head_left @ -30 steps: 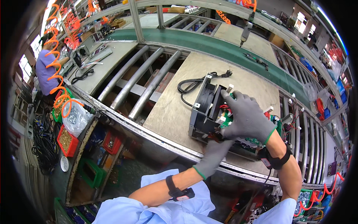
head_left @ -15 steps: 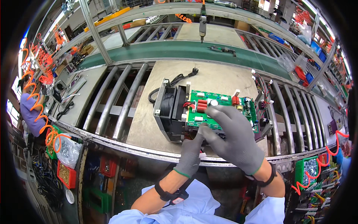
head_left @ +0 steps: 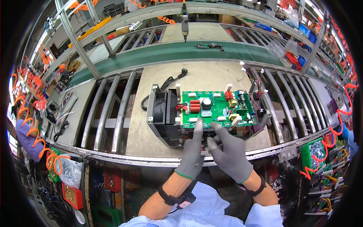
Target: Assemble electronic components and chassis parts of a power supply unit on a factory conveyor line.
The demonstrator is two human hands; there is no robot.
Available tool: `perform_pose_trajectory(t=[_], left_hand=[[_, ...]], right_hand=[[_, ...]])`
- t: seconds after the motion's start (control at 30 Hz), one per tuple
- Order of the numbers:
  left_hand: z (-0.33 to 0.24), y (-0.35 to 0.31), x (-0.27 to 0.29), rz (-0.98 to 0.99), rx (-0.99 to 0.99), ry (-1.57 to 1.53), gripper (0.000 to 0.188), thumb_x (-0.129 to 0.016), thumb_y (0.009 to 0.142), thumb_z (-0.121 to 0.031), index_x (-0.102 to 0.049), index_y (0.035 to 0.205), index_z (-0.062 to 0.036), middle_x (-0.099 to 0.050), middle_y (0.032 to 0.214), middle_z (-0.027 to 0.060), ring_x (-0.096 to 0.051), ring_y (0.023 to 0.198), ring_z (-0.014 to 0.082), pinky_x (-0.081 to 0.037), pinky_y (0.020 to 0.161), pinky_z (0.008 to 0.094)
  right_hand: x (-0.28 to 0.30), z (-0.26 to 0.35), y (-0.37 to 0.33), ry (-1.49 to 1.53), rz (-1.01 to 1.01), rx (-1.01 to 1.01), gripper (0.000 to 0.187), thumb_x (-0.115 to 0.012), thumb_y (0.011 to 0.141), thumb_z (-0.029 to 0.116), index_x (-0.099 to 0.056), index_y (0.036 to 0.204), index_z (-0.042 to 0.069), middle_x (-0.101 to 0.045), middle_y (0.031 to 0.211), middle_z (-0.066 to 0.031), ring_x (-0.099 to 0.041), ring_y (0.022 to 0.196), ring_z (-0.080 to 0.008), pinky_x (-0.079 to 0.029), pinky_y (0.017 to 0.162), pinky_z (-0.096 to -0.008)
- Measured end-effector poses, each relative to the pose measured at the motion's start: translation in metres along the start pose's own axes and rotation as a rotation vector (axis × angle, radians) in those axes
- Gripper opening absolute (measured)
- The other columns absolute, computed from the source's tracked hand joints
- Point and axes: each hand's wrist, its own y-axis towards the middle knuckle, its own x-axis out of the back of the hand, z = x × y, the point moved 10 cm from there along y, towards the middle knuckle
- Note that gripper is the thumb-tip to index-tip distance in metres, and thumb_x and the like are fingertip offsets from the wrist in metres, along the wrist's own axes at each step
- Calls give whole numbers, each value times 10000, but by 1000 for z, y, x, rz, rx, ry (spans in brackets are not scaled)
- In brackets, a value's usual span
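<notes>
The green board (head_left: 218, 108) lies flat, component side up, between two metal end plates (head_left: 151, 104), the whole standing on the pale worktop (head_left: 137, 130) before us. Components fill it, and red wires (head_left: 182, 107) reach it beside the black housing (head_left: 160, 109) at left; this much appears done. Apparently left over: the top is uncovered, and leads (head_left: 258, 83) at the right end rise loose, some white connectors joined to nothing. Whether the board is fastened beneath cannot be told from here.

Left hand (head_left: 192, 149): index finger straight, tip at the board's near edge; whether the rest grips anything is hidden. Right hand (head_left: 231, 152): fingers parted, index tip at the same edge, thumb lower. The hands are near each other, not touching.

Behind the housing, a black cord (head_left: 169, 81) ends in a plug on the worktop. Rollers (head_left: 121, 113) flank the worktop. Farther out, one driver (head_left: 185, 25) hangs above the green belt (head_left: 140, 52) and a tool (head_left: 209, 46) lies upon it, neither in hand.
</notes>
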Motion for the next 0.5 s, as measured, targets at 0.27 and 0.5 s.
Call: perform_pose_trajectory(t=[0.27, 0.5], left_hand=[[-10, -7, -7, 255, -154, -182, 592, -359, 1058, -567, -497, 1396, -102, -632, 1247, 96, -647, 1107, 223, -532, 963, 389], [18, 7, 34, 17, -94, -497, 362, -380, 1079, -295, -494, 1344, -76, -605, 1160, 103, -586, 1066, 239, -470, 1009, 366]], right_hand=[[7, 5, 7, 219, -39, -76, 264, -619, 897, 41, -642, 1155, -11, -640, 696, -86, -621, 589, -120, -482, 578, -264], [-44, -6, -39, -164, 206, 136, 351, -737, 780, 141, -671, 1115, 62, -697, 944, -117, -683, 808, -301, -567, 682, -393]])
